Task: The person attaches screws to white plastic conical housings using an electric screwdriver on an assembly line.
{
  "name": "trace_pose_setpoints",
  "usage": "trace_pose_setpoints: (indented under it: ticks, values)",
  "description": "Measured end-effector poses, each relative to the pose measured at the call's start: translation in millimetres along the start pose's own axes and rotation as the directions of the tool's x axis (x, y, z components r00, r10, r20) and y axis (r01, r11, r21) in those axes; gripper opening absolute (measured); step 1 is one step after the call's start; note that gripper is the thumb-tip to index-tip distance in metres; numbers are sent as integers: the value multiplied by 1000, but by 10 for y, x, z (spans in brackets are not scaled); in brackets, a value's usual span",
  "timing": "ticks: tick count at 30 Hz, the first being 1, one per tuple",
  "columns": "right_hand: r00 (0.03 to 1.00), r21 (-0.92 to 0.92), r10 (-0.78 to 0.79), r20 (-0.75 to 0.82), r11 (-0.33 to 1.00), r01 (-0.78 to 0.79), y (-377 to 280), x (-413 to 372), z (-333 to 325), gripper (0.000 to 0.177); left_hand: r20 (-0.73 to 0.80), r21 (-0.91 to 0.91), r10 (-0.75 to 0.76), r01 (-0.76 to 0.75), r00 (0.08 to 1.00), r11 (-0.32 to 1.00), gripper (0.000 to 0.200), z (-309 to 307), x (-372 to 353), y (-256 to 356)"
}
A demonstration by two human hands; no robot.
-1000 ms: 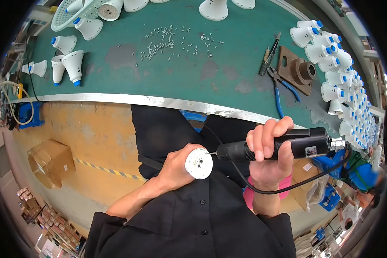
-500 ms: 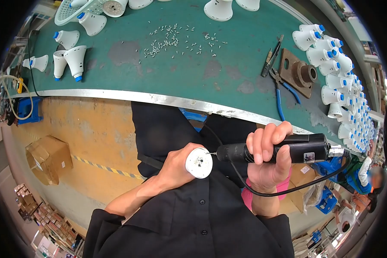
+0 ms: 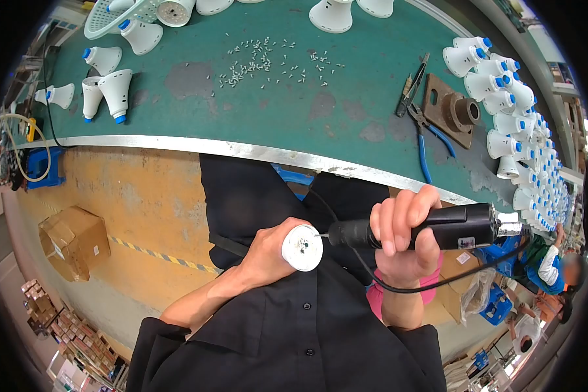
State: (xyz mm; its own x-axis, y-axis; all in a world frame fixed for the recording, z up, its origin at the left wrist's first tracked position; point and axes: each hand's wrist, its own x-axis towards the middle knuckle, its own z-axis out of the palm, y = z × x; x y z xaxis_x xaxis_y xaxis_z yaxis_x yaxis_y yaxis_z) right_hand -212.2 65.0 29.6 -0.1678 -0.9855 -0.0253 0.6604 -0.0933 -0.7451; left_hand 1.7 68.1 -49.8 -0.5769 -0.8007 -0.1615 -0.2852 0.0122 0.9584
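My left hand (image 3: 268,253) is closed around a white lamp housing (image 3: 302,248), its round end facing up with small dark marks in the middle. My right hand (image 3: 408,235) grips a black electric screwdriver (image 3: 464,226), held sideways with its cable looping beneath. The thin bit reaches the rim of the housing; whether it sits in a screw there is too small to tell. Both hands are above my lap, in front of the bench edge. On the green bench (image 3: 176,121) lies a scatter of small screws (image 3: 251,64).
White housings with blue tips (image 3: 115,95) stand at the left, beside a pale green basket (image 3: 114,19). Rows of similar housings (image 3: 503,85) fill the right side. Blue-handled pliers (image 3: 431,137) lie by a rusty metal flange (image 3: 452,111). A cardboard box (image 3: 75,242) is on the floor.
The rear of the screwdriver has dipped slightly in my right hand, and its bit stays at the housing's rim. My left hand and the housing hold nearly still.
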Motion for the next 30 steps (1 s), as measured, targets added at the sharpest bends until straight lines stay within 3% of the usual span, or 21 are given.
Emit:
trace_pose_setpoints:
  ticks: [4,7,9,11,15,19,23,30]
  values:
    - [999,5,3,53,1000,-3,5,18,-3,32,-12,-13,11,-11,1000,1000,43,-9,13,-17]
    - [977,-21,34,209,999,-30,-60,77,-45,33,23,-47,-15,16,1000,999,41,9,15,-14]
    - [963,88,10,269,996,-35,-94,132,-118,36,25,-11,37,-36,999,999,40,-36,38,-1]
    - [941,143,-57,333,990,10,-154,252,-152,35,42,-13,-9,9,999,1000,40,-132,66,72]
    - [971,269,-230,66,941,205,-174,528,-69,29,-115,102,151,-140,982,985,44,-472,194,112]
    - [921,213,-374,-108,896,389,-24,894,-10,25,-336,268,338,-255,879,929,43,-864,433,174]
    - [902,130,-397,-169,898,420,217,1217,160,21,-441,437,448,-250,778,864,45,-1115,690,162]
    - [922,73,-333,-198,933,352,491,1550,360,25,-503,446,414,-183,758,876,44,-1231,906,167]
